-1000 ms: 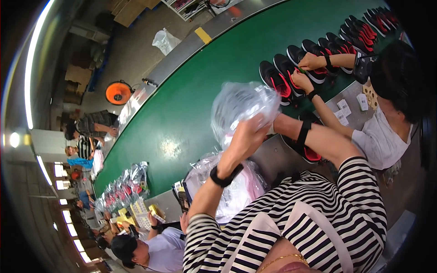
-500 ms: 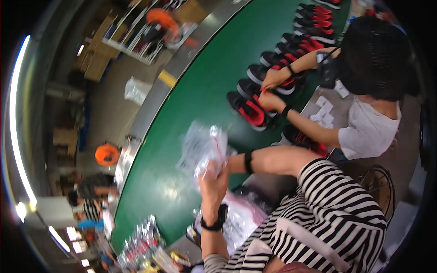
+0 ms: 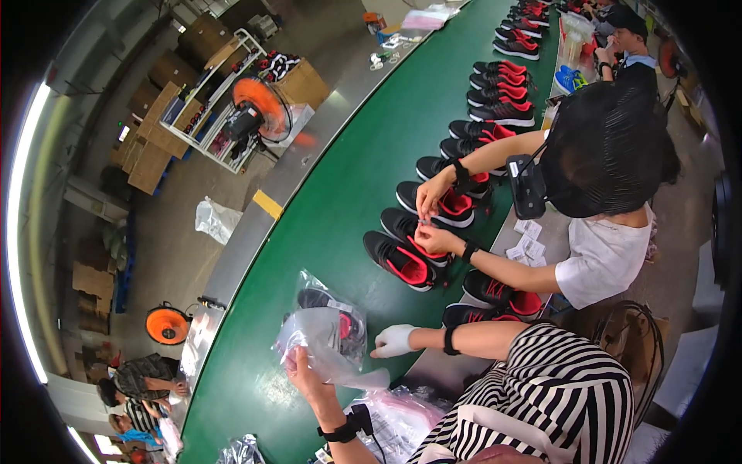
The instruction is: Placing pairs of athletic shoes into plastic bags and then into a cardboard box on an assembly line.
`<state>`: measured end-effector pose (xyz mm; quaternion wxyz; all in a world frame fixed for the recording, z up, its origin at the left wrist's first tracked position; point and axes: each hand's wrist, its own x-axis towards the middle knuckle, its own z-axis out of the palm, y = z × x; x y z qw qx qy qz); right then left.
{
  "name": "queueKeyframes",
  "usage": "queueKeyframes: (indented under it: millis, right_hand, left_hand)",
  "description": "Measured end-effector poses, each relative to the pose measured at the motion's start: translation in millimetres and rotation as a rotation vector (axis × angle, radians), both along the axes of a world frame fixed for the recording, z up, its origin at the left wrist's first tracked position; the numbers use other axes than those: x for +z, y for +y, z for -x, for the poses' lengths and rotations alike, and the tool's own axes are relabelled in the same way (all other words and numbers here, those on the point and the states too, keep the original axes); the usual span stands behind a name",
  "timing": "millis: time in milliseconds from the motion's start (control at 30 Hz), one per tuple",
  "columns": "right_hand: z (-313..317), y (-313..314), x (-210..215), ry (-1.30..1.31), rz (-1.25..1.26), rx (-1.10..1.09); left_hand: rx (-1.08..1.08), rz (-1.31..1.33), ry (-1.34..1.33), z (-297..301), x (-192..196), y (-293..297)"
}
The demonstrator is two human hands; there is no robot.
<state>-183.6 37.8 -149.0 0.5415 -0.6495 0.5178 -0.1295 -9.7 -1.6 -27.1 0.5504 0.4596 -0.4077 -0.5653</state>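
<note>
My left hand [image 3: 306, 379] is closed on the edge of a translucent plastic bag [image 3: 305, 331] above the green conveyor belt. Behind that film, a pair of black shoes [image 3: 315, 298] with pinkish-red linings shows through clear plastic; whether this is one bag or two, I cannot tell. My right hand [image 3: 396, 341], in a white glove, is just right of the bag, fingers pointing left and partly apart, with nothing visible in them. Below my hands lies a pile of clear and pink plastic bags [image 3: 406, 414] at the belt's near side.
Black-and-red shoes [image 3: 402, 259] line the green belt [image 3: 309, 224] toward the far end. A co-worker's hands [image 3: 434, 236] work at the nearest shoes on the right. White labels [image 3: 529, 246] and more shoes [image 3: 495, 290] lie beside the co-worker. Orange fans [image 3: 263, 108] stand beyond the belt.
My hands, together at the crumpled plastic before, are now apart, with the right one off the plastic. The bagged shoes now show on the belt. The view has shifted.
</note>
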Motion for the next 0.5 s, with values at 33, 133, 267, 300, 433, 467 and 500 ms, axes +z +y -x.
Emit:
queueKeyframes:
  millis: [33,133,267,300,433,467,500]
  right_hand:
    - [12,3,7,-0.217,-0.268,-0.089]
    - [36,14,37,-0.602,-0.333,-0.323]
    - [21,25,92,-0.642,-0.054,-0.079]
    - [29,29,99,-0.585,-0.084,-0.083]
    - [79,32,65,-0.062,0.377,-0.399]
    - [97,32,64,0.128,0.372,-0.417]
    - [95,40,61,0.162,0.527,-0.447]
  left_hand:
    - [0.068,-0.045,0.043,10,8,1]
    - [0.079,-0.1,0.107,34,0,7]
    - [0.0,-0.161,0.024,64,-3,33]
    - [-0.046,-0.049,-0.033,60,-3,34]
    - [0.035,0.03,0.01,34,24,36]
    - [0.09,0.051,0.005,23,27,36]
    - [0.022,0.153,-0.107,13,21,41]
